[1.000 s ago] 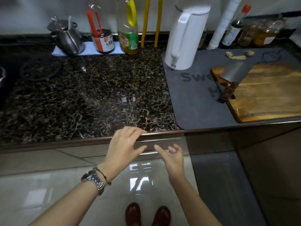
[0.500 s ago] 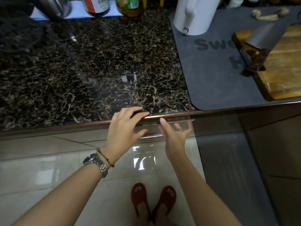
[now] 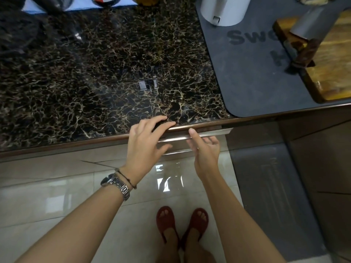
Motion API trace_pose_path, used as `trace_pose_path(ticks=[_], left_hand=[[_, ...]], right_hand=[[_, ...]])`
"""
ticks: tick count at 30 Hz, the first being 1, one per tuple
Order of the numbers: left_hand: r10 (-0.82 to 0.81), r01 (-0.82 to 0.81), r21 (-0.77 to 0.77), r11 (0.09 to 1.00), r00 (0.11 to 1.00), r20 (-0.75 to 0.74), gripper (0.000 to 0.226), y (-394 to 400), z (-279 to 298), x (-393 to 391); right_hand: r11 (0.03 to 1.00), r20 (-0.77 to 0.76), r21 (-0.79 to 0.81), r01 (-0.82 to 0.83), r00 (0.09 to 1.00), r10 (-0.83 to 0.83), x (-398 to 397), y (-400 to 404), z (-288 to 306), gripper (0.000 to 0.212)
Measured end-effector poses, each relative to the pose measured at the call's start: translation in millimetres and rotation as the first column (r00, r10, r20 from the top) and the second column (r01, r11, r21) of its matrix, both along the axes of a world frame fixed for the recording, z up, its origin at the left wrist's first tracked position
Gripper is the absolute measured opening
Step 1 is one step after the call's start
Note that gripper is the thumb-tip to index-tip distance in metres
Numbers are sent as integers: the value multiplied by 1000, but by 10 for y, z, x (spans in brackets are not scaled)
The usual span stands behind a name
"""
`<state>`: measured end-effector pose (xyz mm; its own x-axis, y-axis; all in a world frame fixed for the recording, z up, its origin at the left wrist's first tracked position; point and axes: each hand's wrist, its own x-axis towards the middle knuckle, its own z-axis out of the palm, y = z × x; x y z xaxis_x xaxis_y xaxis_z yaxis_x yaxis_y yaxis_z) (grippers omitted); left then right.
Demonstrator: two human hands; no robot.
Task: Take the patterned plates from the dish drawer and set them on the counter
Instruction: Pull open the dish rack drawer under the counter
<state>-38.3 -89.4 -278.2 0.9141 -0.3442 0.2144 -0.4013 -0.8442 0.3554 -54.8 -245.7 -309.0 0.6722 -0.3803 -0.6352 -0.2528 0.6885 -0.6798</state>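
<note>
I cannot see the patterned plates or the inside of any drawer; under the counter's front edge [image 3: 114, 138] only a thin metal strip [image 3: 201, 134] shows, and whether it is the dish drawer's handle I cannot tell. My left hand [image 3: 145, 144] lies over that edge, fingertips [image 3: 164, 118] resting on the dark veined counter top, thumb spread below the lip; it is loosely open and grips nothing. My right hand [image 3: 206, 149] is just beside it, palm turned up, index finger raised to the strip, the other fingers curled loosely toward it; it holds nothing that I can make out, and whether the fingers hook behind the strip is hidden. A metal watch [image 3: 116, 186] and a thin cord bracelet [image 3: 126, 178] sit on my left wrist. At the top of the view, things are cut off: the base of a white kettle [image 3: 224, 11] on a grey mat [image 3: 252, 76] with partly hidden lettering, the bottoms of bottles and a metal pot on a pale cloth [image 3: 79, 7]. On the right a wooden cutting board [image 3: 334, 61] runs out of frame, with a cleaver [image 3: 307, 33] lying on it, its handle [image 3: 303, 56] overhanging the mat. Below, my feet in red sandals [image 3: 182, 223] stand on glossy tile, beside a dark floor mat [image 3: 269, 196].
</note>
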Motion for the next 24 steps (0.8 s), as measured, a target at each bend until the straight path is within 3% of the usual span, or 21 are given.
trace_pose_path(ticks=[8,17,24], left_hand=[[15,-15,9,1000,1000,-21,77,-44,-49,-31],[-26,25,139,990,1000,0,91,-44,-83,-64],[-39,51,230,972,998,-59,114,-36,-88,-99]], right_hand=[[999,-48,-41,6,999,-8,-168,19,-51,74],[997,-73,-74,6,997,-12,-302,8,-105,74],[977,-179,-214,-22,984,-17,-530,21,-210,79]])
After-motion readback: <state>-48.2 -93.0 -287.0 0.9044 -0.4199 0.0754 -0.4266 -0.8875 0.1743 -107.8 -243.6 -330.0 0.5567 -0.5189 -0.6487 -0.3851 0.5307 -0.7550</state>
